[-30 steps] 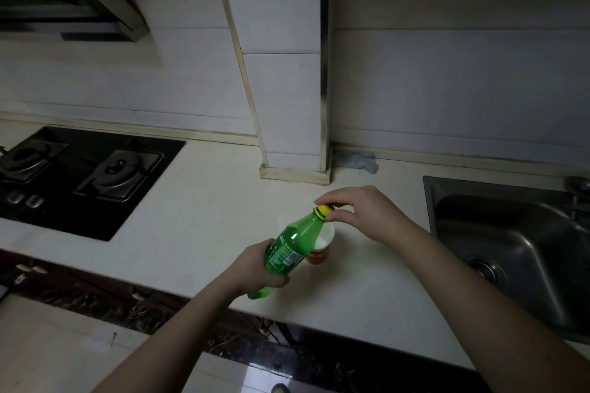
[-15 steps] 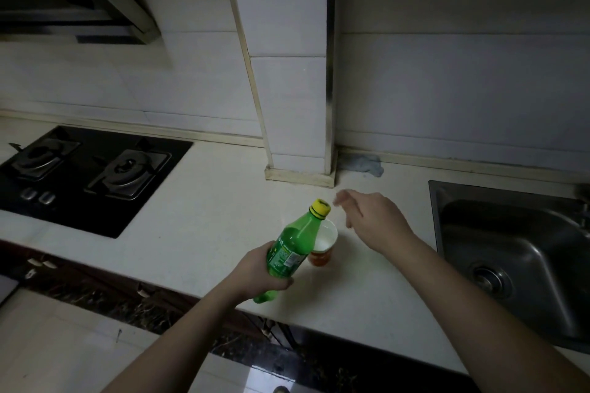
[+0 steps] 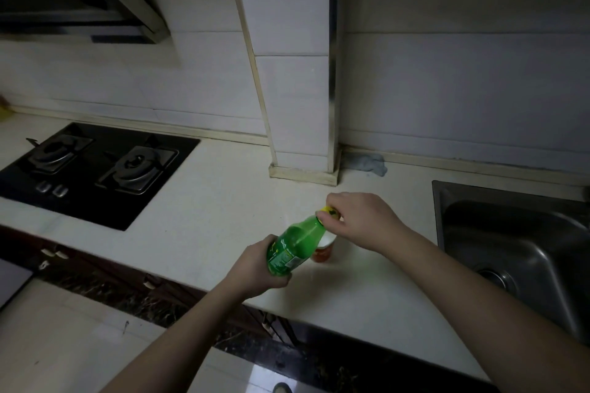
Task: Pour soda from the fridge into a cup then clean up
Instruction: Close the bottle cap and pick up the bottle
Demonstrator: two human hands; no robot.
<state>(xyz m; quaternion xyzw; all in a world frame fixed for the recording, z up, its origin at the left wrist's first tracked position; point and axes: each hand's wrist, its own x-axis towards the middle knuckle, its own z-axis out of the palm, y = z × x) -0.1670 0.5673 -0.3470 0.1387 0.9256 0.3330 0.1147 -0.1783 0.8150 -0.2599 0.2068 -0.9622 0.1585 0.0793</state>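
The bottle (image 3: 295,244) is showing as translucent green plastic with a green and yellow label round its lower half and a yellow cap (image 3: 327,210) on top; it is leaning with its neck toward 1 o'clock, above the counter (image 3: 204,220) near the front edge. The left hand (image 3: 255,268) is wrapping its fingers round the labelled lower body, the thumb lying along the near side under the base. The right hand (image 3: 360,220) is coming in from 3 o'clock and pinching the cap between thumb and curled forefinger, the other fingers folding behind. The cup (image 3: 322,249) is standing on the counter just behind the bottle at its 2 o'clock, mostly hidden, a white rim and an orange-red wall showing below the right wrist. Pale bare counter is lying open toward 9 and 10 o'clock, running to the black hob (image 3: 95,169). At 12 o'clock a tiled pillar (image 3: 300,105) is meeting the counter, with a grey cloth (image 3: 370,163) bunching at its right foot. The sink (image 3: 517,252) is opening at 3 o'clock, its rim near the right forearm. The counter's front edge is passing just under the left wrist.
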